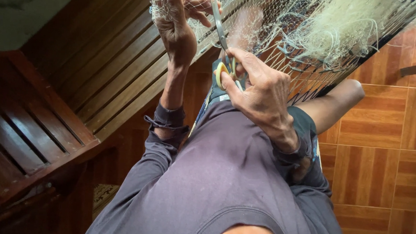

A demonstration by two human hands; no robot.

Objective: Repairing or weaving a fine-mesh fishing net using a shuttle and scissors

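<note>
Brown wood-pattern floor tiles (pixel 378 171) below, slatted wooden bench (pixel 34 137) beside. Right hand (pixel 260 93) closed through yellow-handled scissors (pixel 222 42), blades up into fishing net (pixel 314 32). Left hand (pixel 177 24) pinches mesh taut above. Trimming step underway; next cut likely needs strand held tight between blades.

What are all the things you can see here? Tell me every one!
fishing net: one, pale cream mesh with tangled threads, stretched across the top.
scissors: one pair, yellow handles and silver blades, at the net.
wooden bench: one, dark brown slats, at the left.
floor tiles: many, orange-brown wood pattern, at the right.
sleeves: two, grey-purple, lower middle.
knee: one, bare, under the net.
left hand: one, gripping the net at the top.
right hand: one, fingers in the scissor handles.
</note>
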